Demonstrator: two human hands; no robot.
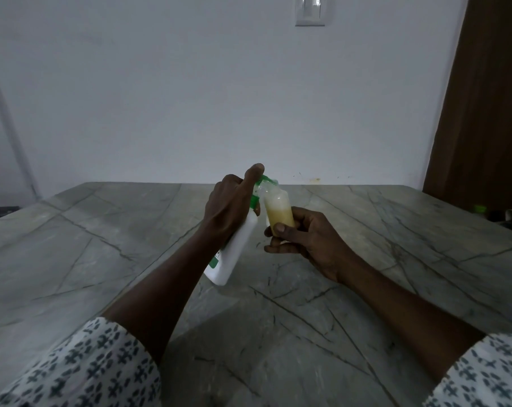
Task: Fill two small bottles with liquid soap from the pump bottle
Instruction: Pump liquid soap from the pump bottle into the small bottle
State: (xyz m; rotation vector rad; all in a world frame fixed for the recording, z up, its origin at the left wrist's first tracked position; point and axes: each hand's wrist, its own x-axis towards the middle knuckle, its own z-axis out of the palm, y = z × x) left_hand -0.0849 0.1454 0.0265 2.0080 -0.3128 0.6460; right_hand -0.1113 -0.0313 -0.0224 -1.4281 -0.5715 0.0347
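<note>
Head cam, centre frame: I see left hand (231, 207) wrapped round the white pump bottle (237, 254), which is tilted right, with one finger on its green pump head (265, 180). Right hand (304, 239) grips a small bottle (278, 212), roughly half full of yellow soap, mouth at the nozzle. Both are over the grey stone table (102, 230). Light switch (310, 10) sits top centre.

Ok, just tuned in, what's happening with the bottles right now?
The left hand grips the white pump bottle, held tilted, with a finger over its green pump head. The right hand holds a small clear bottle with its mouth at the spout. It looks about half full of yellowish soap.
</note>
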